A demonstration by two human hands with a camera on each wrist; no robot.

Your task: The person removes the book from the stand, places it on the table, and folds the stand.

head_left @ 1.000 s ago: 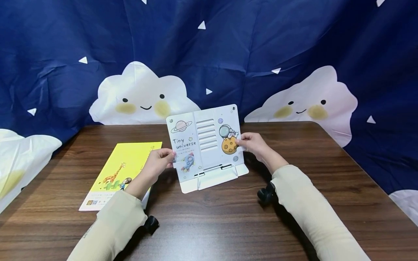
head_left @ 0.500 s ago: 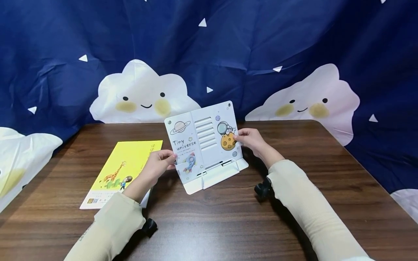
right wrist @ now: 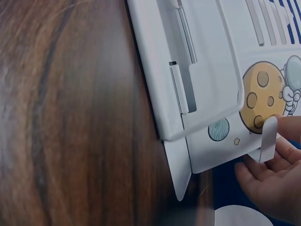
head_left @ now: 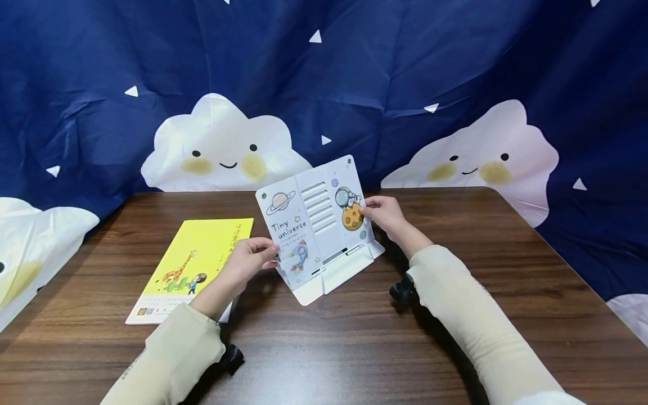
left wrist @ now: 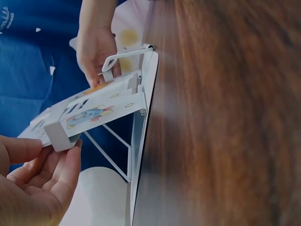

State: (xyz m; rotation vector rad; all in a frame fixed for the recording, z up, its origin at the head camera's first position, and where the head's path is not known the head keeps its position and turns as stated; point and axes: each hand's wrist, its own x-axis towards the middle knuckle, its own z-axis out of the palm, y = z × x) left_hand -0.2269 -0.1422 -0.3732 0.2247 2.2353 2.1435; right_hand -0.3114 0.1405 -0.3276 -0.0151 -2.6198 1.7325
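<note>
One table bears one white stand, its right end swung farther back than a second ago, and, left of that, one yellow book, unmoved. Left hand pinches the stand's left edge; right hand pinches its right edge. Hands counted: two.

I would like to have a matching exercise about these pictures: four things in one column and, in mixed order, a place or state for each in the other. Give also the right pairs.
Column one
1. reading stand
2. book
3. left hand
4. right hand

Column two
A. mostly yellow, flat on the table
B. pinches the edge near the astronaut
C. white and slotted, tilted
D. pinches the edge near the rocket

Right pairs: 1-C, 2-A, 3-D, 4-B
</note>
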